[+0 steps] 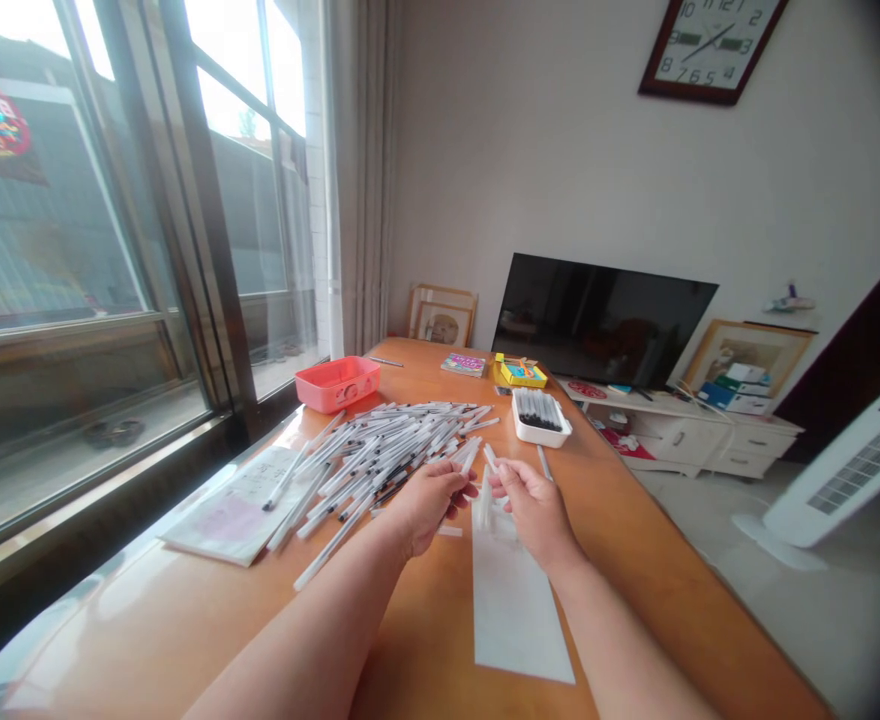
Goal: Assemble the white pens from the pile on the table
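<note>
Head: left grip (438,500) and right grip (531,503) pinch tubes (472,453), well inside the table edge (654,505).

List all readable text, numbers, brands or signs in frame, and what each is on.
"10", "2", "9", "3", "8", "7", "6", "5", "4": wall clock
"11", "12", "1": same clock, clipped by the top edge
Too blurred to read: lettering on the purple booklet; print on the yellow box; marks on the pale pad
No brand legible.
</note>
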`<state>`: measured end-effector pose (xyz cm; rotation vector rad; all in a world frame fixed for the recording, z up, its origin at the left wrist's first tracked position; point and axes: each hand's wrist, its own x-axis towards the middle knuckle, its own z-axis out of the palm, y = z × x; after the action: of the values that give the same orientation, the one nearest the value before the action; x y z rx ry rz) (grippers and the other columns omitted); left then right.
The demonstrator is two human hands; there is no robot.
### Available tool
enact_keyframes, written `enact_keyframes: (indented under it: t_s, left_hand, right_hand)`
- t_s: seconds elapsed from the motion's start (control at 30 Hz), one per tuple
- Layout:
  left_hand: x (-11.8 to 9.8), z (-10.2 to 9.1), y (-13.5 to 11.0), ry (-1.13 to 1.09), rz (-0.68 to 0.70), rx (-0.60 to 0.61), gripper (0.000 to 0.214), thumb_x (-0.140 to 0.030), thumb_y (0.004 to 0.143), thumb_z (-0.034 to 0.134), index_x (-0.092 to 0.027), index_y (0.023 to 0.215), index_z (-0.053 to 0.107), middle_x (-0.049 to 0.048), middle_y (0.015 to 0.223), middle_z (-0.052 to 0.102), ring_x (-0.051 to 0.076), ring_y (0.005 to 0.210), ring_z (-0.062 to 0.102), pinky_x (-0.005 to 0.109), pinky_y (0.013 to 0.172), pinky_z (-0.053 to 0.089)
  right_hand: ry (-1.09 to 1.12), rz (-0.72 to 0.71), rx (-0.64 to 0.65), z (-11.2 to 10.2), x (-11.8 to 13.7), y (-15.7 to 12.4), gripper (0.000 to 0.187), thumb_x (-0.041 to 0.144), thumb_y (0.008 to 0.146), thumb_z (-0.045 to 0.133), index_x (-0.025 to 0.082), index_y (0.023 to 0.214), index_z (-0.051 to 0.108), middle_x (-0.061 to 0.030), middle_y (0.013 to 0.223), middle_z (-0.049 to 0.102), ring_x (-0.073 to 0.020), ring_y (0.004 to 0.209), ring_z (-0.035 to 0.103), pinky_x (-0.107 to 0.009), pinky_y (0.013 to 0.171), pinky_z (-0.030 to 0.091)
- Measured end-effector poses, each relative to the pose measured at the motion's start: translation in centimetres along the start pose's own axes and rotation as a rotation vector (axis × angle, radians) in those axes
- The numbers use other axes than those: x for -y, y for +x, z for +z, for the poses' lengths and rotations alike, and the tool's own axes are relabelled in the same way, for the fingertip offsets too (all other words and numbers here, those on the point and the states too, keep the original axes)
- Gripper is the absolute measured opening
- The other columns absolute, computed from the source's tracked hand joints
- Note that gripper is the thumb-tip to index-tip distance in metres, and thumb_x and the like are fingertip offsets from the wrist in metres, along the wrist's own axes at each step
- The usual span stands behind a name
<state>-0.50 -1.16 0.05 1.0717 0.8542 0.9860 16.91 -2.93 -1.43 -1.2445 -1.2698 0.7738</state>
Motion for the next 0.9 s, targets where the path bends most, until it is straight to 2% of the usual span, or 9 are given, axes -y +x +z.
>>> enact_keyframes:
  t_s: [0.13,0.2,0.27,0.33,0.53,0.7,0.8,0.9]
  left_hand:
    - [-1.3,-2.0,0.6,-0.022,0.079,-0.173,0.027,-0.037,0.076,0.069,-0.012,0.088,0.068,0.0086,0.080,0.068,0.009,0.056,0.048,0.021,0.047,0.031]
    - [-2.3,-3.3,0.7,-0.066,0.099,-0.257,0.037,-0.047,0.078,0.067,-0.013,0.091,0.068,0.0061,0.075,0.065,0.008,0.052,0.044,0.020,0.044,0.029]
    - [-3.4,-4.7,0.8,-0.108,0.085,-0.340,0.051,-0.062,0.078,0.064,-0.013,0.087,0.067,0.0030,0.067,0.060,0.007,0.046,0.038,0.019,0.041,0.025]
    - [-4.3,-6.1,0.7,-0.131,0.090,-0.427,0.056,-0.070,0.076,0.061,-0.014,0.079,0.064,-0.0005,0.059,0.053,0.006,0.041,0.033,0.019,0.038,0.021]
    - [-6.2,-9.2,0.4,-0.254,0.102,-0.583,0.047,-0.062,0.080,0.056,-0.017,0.065,0.055,-0.0048,0.048,0.040,0.006,0.035,0.026,0.019,0.036,0.017]
    - [-6.6,-9.9,0.3,-0.322,0.108,-0.656,0.041,-0.057,0.079,0.056,-0.018,0.065,0.054,-0.0053,0.047,0.040,0.006,0.035,0.025,0.019,0.036,0.017]
    - [-6.5,-10.1,0.4,-0.351,0.113,-0.669,0.040,-0.056,0.080,0.056,-0.018,0.066,0.053,-0.0060,0.047,0.039,0.006,0.034,0.025,0.019,0.035,0.018]
    - [-6.2,-10.3,0.6,-0.368,0.101,-0.679,0.040,-0.057,0.079,0.055,-0.018,0.067,0.053,-0.0061,0.047,0.040,0.006,0.034,0.026,0.019,0.035,0.018]
  right_hand:
    - [-0.097,-0.045,-0.042,0.2,-0.3,0.6,0.041,0.056,0.086,0.061,0.022,0.104,0.074,-0.0056,0.086,0.074,-0.0217,0.077,0.069,-0.030,0.065,0.050]
    - [-0.142,-0.087,-0.049,0.3,-0.1,0.9,0.038,0.053,0.088,0.059,0.022,0.106,0.073,-0.0047,0.085,0.074,-0.0208,0.076,0.069,-0.030,0.066,0.050]
    - [-0.205,-0.128,-0.041,0.5,0.1,1.2,0.036,0.050,0.089,0.058,0.022,0.107,0.073,-0.0048,0.088,0.075,-0.0207,0.077,0.069,-0.030,0.069,0.051]
    - [-0.297,-0.143,-0.009,0.6,0.4,1.5,0.034,0.046,0.089,0.057,0.022,0.108,0.073,-0.0053,0.092,0.075,-0.0211,0.082,0.069,-0.030,0.074,0.051]
    - [-0.625,-0.133,0.192,2.2,1.3,2.2,0.028,0.036,0.091,0.055,0.023,0.110,0.072,-0.0058,0.100,0.075,-0.0207,0.092,0.068,-0.029,0.080,0.050]
    - [-0.877,-0.254,0.347,5.8,2.8,2.7,0.028,0.036,0.095,0.051,0.025,0.110,0.071,-0.0064,0.109,0.073,-0.0218,0.105,0.064,-0.030,0.089,0.045]
    - [-0.951,-0.399,0.415,9.0,3.6,3.3,0.032,0.036,0.098,0.046,0.025,0.116,0.070,-0.0070,0.115,0.071,-0.0232,0.115,0.057,-0.033,0.098,0.040]
    - [-0.977,-0.484,0.471,12.3,3.6,4.3,0.033,0.036,0.100,0.043,0.027,0.120,0.068,-0.0060,0.121,0.068,-0.0228,0.120,0.052,-0.036,0.104,0.036]
